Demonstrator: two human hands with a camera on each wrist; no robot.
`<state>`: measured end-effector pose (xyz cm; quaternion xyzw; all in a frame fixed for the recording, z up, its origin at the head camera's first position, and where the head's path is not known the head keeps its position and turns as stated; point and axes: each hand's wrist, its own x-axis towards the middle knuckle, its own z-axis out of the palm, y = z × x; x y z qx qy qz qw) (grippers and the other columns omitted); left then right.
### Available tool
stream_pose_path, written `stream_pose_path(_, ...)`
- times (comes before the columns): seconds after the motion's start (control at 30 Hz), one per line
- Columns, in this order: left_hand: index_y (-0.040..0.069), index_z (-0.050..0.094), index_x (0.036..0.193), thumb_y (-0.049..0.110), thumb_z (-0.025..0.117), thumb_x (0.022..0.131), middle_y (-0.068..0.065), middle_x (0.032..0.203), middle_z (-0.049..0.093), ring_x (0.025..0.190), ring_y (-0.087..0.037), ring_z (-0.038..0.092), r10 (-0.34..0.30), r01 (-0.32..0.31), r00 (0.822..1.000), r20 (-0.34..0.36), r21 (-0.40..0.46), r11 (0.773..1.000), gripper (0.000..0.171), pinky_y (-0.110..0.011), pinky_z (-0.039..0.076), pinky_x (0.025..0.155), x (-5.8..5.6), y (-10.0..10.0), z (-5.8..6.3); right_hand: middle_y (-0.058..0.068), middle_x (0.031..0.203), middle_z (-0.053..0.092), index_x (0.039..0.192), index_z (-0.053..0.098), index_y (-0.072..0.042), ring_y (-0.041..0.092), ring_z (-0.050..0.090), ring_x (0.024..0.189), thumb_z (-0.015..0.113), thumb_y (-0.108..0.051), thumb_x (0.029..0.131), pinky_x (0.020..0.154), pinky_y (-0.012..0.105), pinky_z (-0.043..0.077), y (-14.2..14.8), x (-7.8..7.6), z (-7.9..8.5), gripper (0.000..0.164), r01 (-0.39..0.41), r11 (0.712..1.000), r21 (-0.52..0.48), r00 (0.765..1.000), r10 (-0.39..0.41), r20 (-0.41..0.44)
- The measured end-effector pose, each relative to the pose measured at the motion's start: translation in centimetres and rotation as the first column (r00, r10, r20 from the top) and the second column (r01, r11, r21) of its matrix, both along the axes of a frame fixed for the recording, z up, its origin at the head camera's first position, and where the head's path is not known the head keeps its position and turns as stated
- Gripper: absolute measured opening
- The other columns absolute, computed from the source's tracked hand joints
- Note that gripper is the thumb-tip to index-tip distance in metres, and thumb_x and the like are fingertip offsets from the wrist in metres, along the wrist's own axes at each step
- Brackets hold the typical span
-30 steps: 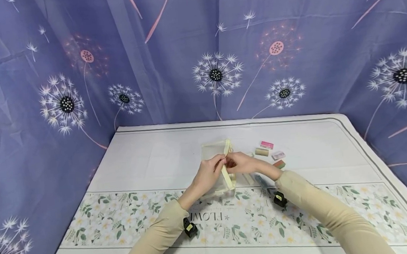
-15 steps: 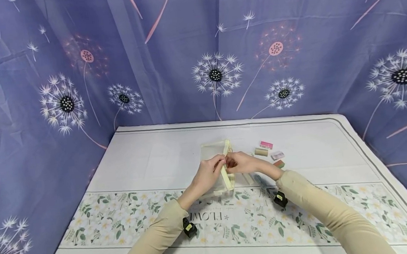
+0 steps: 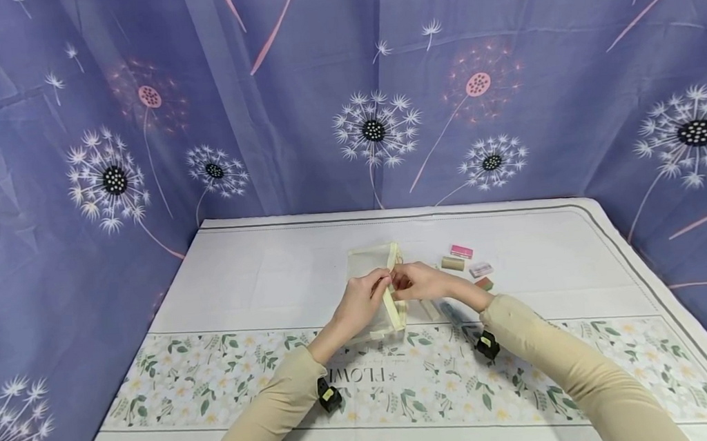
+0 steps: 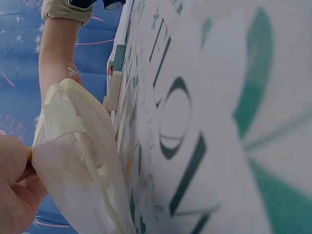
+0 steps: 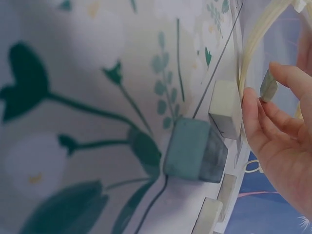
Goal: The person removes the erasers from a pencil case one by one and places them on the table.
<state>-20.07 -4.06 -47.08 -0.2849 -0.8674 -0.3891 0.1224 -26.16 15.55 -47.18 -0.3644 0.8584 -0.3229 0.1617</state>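
Observation:
A translucent mesh pouch with pale yellow trim stands on the table. My left hand pinches its yellow rim between thumb and fingers; the left wrist view shows the hand beside the soft mesh side. At the mouth on the right, my right hand holds a small flat grey-green piece between thumb and fingertips, seen in the right wrist view. Its exact kind is unclear. Below that hand lie a teal block with a dark end and a cream block, both eraser-like.
To the right of the pouch lie a pink box, a tan block, a pale lilac block and a brown-green block. The table wears a white cloth with a floral band. A blue dandelion curtain surrounds it.

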Motion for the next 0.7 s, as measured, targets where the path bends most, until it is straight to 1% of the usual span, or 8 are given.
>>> stream_pose_path(0.13, 0.004, 0.066, 0.105, 0.017, 0.051, 0.101, -0.003, 0.071, 0.063, 0.045, 0.0, 0.029, 0.002, -0.002, 1.0, 0.001, 0.012, 1.0, 0.021, -0.012, 0.026, 0.043, 0.0, 0.1, -0.1, 0.005, 0.087, 0.065, 0.107, 0.06, -0.003, 0.008, 0.061, 0.075, 0.067, -0.019, 0.09, 0.065, 0.021, 0.053, 0.2, 0.1, 0.0, 0.025, -0.016, 1.0, -0.003, 1.0, 0.016, 0.001)
stream_pose_path(0.33, 0.002, 0.067, 0.106, 0.013, 0.053, 0.1, -0.004, 0.071, 0.062, 0.046, -0.001, 0.03, 0.002, -0.002, 1.0, -0.007, 0.014, 1.0, 0.018, -0.013, 0.028, 0.045, 0.0, 0.1, -0.1, 0.006, 0.089, 0.067, 0.111, 0.06, -0.003, 0.009, 0.064, 0.074, 0.068, -0.019, 0.09, 0.063, 0.021, 0.055, 0.5, 0.1, 0.0, 0.027, -0.018, 1.0, -0.021, 1.0, 0.018, 0.013)
stream_pose_path(0.57, 0.002, 0.067, 0.106, 0.012, 0.054, 0.099, -0.005, 0.072, 0.064, 0.046, -0.001, 0.03, -0.001, 0.001, 1.0, 0.001, 0.033, 0.999, 0.018, -0.013, 0.028, 0.044, 0.0, 0.1, -0.1, 0.005, 0.092, 0.067, 0.114, 0.061, -0.008, 0.01, 0.065, 0.08, 0.068, -0.024, 0.091, 0.07, 0.02, 0.055, 0.8, 0.0, 0.0, 0.029, -0.023, 1.0, -0.011, 1.0, 0.023, 0.0)
stream_pose_path(0.7, 0.002, 0.067, 0.106, 0.012, 0.053, 0.1, -0.004, 0.072, 0.063, 0.047, -0.001, 0.032, -0.003, 0.003, 1.0, -0.001, 0.035, 0.999, 0.018, -0.013, 0.029, 0.044, 0.0, 0.2, 0.0, 0.005, 0.095, 0.067, 0.116, 0.06, -0.008, 0.011, 0.065, 0.083, 0.068, -0.024, 0.091, 0.073, 0.022, 0.056, 1.1, -0.1, 0.1, 0.031, -0.013, 1.0, 0.0, 1.0, 0.013, 0.0)
